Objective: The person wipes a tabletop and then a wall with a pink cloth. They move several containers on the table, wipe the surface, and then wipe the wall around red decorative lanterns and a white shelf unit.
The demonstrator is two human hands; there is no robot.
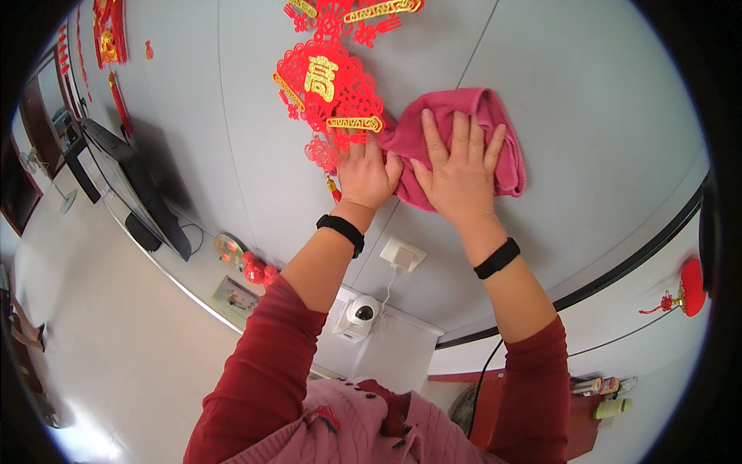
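Note:
My right hand (462,168) lies flat with spread fingers on a pink cloth (510,156), pressing it against a light grey wall panel (585,116). To its left, my left hand (366,174) rests at the cloth's left end, its fingertips partly hidden behind a red hanging paper-cut style ornament (353,75) with gold trim. A smaller red flower piece and a tassel (333,188) hang from the ornament beside my left hand. Whether the left fingers hold any cloth is hard to see.
Below my hands are a wall socket with a white plug (404,255) and a white camera (362,311). A television (139,185), red ball ornaments (255,271) and a small picture (236,294) stand left. A black edge strip (626,264) curves at right.

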